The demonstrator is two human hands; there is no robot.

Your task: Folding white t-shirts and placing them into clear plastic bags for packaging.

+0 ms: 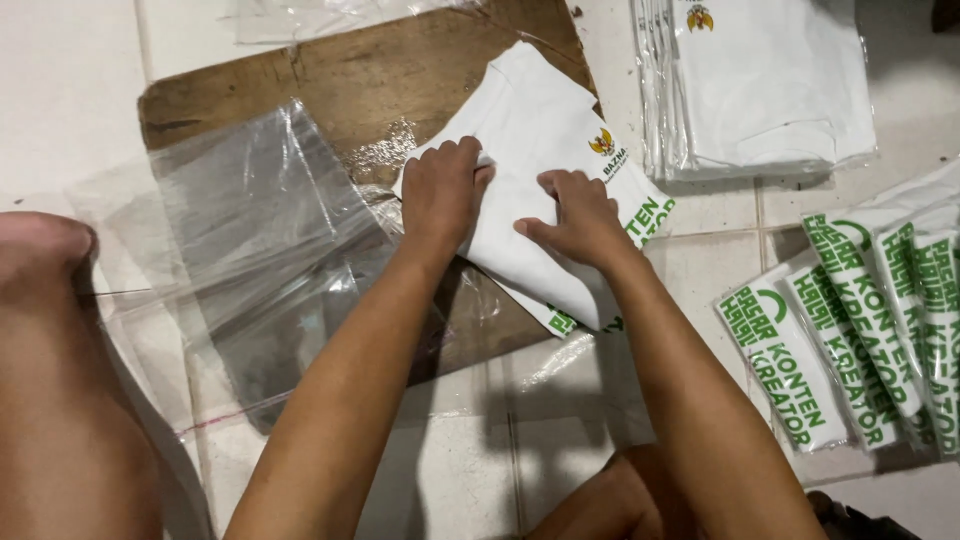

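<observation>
A: In the head view, where is the folded white cotton shirt with green lettering (540, 190)?

B: It lies on the brown wooden board (330, 75), on the board's right half, tilted so its long axis runs from far-left down to near-right. Its near-right corner hangs past the board's edge over the pale tiled floor (60, 90).

A: And the hands?

B: Both rest on top of it. The left hand (442, 190) is curled over the shirt's left edge, fingers bent and bunched together, pressing down there. The right hand (578, 215) lies flatter just to the right, fingers side by side and pointing left, thumb stretched toward the other hand. Neither is pinching anything that I can see; they press the cloth flat.

A: Which hand is nearer the bag?

B: The left. The clear, crumpled plastic bag (265, 230) lies directly left of the shirt, over the board's left half and spilling onto the floor. It looks empty, though I cannot tell where its mouth is.

A: Any filled bags?

B: Far right, a stack of clear sleeves each holding a folded white shirt (770, 90). Near right, a fanned row of bagged white shirts with green print (860, 330), overlapping one another on the floor.
</observation>
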